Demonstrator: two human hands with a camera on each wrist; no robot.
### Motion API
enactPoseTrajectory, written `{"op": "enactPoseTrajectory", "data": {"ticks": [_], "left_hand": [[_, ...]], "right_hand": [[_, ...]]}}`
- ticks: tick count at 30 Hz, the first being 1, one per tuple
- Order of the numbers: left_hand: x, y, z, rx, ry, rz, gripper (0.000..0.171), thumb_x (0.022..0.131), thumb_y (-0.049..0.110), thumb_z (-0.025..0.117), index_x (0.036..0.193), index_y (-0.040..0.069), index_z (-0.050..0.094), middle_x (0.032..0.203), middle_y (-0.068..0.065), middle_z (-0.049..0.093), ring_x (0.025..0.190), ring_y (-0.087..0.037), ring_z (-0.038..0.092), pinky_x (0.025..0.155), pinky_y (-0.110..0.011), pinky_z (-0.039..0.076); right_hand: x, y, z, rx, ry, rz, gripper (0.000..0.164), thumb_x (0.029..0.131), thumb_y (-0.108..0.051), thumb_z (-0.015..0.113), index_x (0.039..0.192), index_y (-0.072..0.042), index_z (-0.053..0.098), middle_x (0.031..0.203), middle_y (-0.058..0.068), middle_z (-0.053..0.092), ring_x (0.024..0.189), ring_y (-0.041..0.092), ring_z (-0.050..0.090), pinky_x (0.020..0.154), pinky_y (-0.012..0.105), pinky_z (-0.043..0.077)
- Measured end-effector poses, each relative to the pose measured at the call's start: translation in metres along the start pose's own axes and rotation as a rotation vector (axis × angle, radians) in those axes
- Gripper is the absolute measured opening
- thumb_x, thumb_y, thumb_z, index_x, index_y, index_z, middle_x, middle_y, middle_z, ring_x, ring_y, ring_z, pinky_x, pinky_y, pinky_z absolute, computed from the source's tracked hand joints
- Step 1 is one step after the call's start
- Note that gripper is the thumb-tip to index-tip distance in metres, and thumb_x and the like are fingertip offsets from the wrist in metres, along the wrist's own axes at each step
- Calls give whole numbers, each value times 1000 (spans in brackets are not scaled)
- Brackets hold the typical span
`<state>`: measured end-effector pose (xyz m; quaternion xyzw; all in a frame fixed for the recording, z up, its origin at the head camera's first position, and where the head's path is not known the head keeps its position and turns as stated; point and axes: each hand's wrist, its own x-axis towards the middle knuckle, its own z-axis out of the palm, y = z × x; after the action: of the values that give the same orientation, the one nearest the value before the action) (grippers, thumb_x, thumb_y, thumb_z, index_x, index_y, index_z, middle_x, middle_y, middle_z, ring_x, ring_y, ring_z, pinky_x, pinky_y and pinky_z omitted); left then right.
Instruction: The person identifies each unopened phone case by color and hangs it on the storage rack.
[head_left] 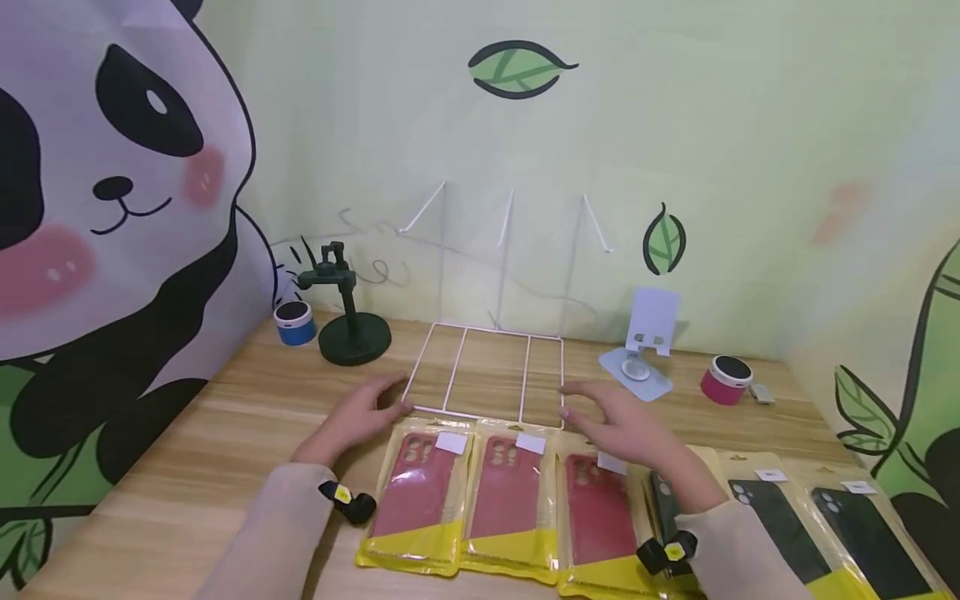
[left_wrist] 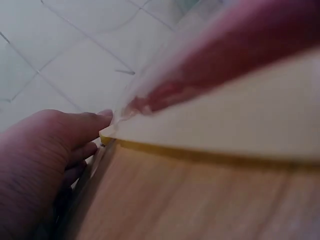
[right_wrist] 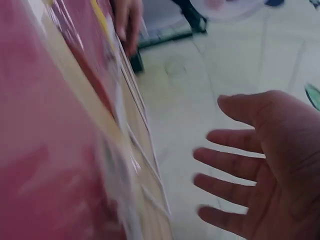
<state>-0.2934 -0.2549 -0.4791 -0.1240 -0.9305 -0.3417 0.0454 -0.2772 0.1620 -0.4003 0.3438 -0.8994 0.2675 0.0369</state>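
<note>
A white wire rack [head_left: 526, 375] stands on the table against the wall, three slanted prongs rising at its back. At the rack's front left corner is my left hand [head_left: 360, 421], thumb and fingers reaching to the side wire and holding nothing. My right hand [head_left: 637, 425] is beside the right side wire; the right wrist view shows its fingers [right_wrist: 227, 162] spread and slightly bent, with nothing between them. In front of the rack lie red phone cases [head_left: 506, 483] in clear-and-yellow packs. Packed black phone cases [head_left: 780, 521] lie to the right, one partly hidden by my right forearm.
At the back left are a dark green stand [head_left: 355, 337] and a blue round speaker-like item [head_left: 296, 325]. A white phone stand [head_left: 652, 321], a pink round item [head_left: 726, 381] and a small grey piece [head_left: 761, 394] sit at the back right. The wall closes off the rear.
</note>
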Motion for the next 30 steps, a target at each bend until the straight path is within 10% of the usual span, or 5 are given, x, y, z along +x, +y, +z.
{"op": "enactPoseTrajectory", "data": {"ticks": [7,18,24,30], "left_hand": [[3,-1,5,33,52,28,60,94,45,69,145,14,57,145,-10,56,136,-33,48,113,-54,37],[0,2,7,65,46,65,52,94,39,70,139,14,63,145,-7,57,137,-33,48,114,-54,35],[1,2,10,40,32,37,54,94,43,69,140,17,62,147,-6,55,140,-31,46,116,-53,33],[1,-2,4,-21,36,-20,51,94,40,71,139,20,63,147,-7,55,140,-33,45,116,-55,31]], "right_hand": [[41,-54,39,148,-242,-70,39,101,-28,62,132,-5,63,129,11,67,121,28,61,100,50,51],[92,-79,103,-204,-264,-70,41,93,-39,72,116,-5,69,101,6,70,91,21,66,83,36,56],[97,-75,105,-1,-320,56,27,89,-34,78,89,-9,67,73,-5,58,67,11,51,61,27,45],[103,-71,109,125,-378,6,20,97,-20,68,83,-8,60,69,-6,48,63,9,43,57,23,36]]}}
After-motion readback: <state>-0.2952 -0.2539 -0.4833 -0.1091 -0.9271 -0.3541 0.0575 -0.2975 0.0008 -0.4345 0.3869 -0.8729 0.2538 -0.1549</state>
